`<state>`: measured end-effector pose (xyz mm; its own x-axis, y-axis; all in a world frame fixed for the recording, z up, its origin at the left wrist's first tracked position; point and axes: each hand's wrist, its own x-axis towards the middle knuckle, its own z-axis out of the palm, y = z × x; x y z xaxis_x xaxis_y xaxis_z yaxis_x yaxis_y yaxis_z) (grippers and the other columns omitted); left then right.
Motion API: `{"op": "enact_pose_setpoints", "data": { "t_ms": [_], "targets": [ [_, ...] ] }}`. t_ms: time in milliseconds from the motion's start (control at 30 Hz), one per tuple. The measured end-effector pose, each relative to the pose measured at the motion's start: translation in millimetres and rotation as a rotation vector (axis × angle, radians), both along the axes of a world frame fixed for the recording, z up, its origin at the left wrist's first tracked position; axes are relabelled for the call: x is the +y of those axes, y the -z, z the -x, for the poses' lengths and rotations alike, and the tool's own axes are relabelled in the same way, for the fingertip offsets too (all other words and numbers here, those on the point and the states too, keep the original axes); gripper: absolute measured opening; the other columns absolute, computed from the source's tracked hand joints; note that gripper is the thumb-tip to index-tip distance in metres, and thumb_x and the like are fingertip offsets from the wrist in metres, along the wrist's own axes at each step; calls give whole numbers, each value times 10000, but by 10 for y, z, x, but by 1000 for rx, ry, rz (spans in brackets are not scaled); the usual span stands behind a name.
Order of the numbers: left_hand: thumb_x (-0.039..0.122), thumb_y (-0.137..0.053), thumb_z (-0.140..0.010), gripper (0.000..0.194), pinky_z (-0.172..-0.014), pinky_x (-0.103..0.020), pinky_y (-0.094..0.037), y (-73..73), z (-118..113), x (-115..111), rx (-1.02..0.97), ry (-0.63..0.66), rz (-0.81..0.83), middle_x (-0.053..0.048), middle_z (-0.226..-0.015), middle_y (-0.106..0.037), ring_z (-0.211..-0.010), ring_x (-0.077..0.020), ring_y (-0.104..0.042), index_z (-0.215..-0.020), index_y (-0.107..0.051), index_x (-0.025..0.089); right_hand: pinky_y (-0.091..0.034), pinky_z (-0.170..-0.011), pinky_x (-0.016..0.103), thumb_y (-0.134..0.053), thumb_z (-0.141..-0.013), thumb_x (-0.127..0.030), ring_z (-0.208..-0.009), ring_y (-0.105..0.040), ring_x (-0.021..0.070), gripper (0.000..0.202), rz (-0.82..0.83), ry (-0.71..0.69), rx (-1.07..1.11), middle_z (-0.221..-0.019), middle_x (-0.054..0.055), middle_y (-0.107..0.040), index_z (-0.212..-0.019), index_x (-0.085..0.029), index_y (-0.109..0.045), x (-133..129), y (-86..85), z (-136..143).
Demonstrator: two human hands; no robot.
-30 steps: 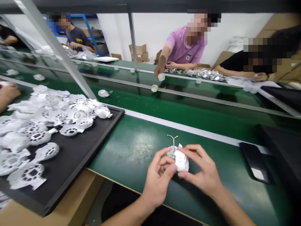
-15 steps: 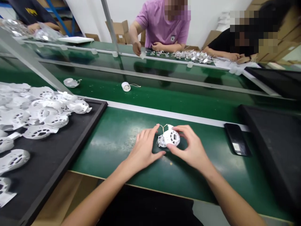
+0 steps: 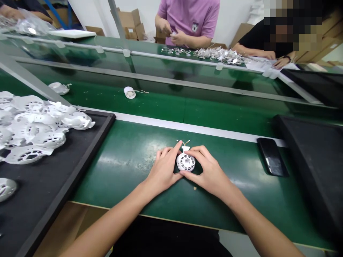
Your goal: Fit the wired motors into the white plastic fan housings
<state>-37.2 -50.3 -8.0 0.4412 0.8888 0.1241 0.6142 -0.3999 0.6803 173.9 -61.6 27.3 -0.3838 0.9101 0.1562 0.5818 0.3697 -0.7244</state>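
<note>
A round white slotted cover point(image 3: 185, 162) lies over a white round part on the green bench, with thin wires point(image 3: 184, 143) sticking out at its far side. My left hand point(image 3: 167, 166) grips its left edge between fingers and thumb. From the right, my right hand point(image 3: 205, 166) has its fingers and thumb round the same cover, the thumb at the near edge. The part underneath is hidden by the cover.
A black tray point(image 3: 88, 157) piled with white covers point(image 3: 34, 132) is at the left. At the right lie a black phone point(image 3: 272, 157) and another black tray point(image 3: 308, 157). A white wired part point(image 3: 130, 92) sits beyond the white strip. People work across the bench.
My right hand has moved the cover left onto the wired part. My left hand has closed in on its edge. The view has shifted slightly, and the person in pink has brought both hands together.
</note>
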Motion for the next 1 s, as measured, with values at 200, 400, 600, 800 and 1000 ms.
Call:
{"op": "enact_pose_setpoints", "data": {
  "t_ms": [200, 400, 600, 800, 1000],
  "targets": [
    [208, -712, -836, 997, -1108, -516, -340, 12, -26, -13, 21, -3, 1, -135, -1369, -620, -1284, -344, -490, -1669, -164, 243, -562, -1041, 429, -778, -906, -381, -1197, -639, 255, 475, 31, 21, -33, -1307, 78, -592, -1337, -278, -607, 25, 32, -3],
    [287, -733, -817, 844, -1187, -535, -328, -118, 74, 25, -82, 85, 78, -139, -1456, -581, -1361, -349, -480, -1589, -401, 213, -542, -992, 495, -774, -905, -456, -1165, -595, 300, 409, -29, 27, -181, -1190, 72, -695, -1248, -276, -645, 93, 94, 5],
    [424, -584, -1011, 291, -1027, -422, -506, -310, 118, 201, -341, -24, 351, -75, -1140, -768, -1084, -259, -699, -1141, -747, 221, -548, -991, 459, -769, -925, -439, -1162, -622, 273, 439, -122, -12, -41, -1231, 78, -705, -1296, -258, -620, -9, 109, 27],
    [446, -528, -1053, 398, -951, -387, -564, -450, -208, 498, -440, 227, 406, -112, -1195, -773, -1080, -259, -730, -1280, -702, 169, -546, -1039, 502, -721, -955, -461, -1245, -622, 296, 461, -338, 144, 66, -1338, 99, -664, -1359, -278, -597, 133, 304, -129],
    [264, -433, -1079, 345, -989, -421, -510, -595, -452, 1596, 122, 31, -103, -209, -1260, -700, -1134, -295, -672, -1274, -656, 88, -552, -1063, 555, -583, -1007, -553, -1398, -542, 342, 668, -240, 380, -60, -1550, 108, -545, -1595, -303, -384, 432, 508, -444]
  ]
}}
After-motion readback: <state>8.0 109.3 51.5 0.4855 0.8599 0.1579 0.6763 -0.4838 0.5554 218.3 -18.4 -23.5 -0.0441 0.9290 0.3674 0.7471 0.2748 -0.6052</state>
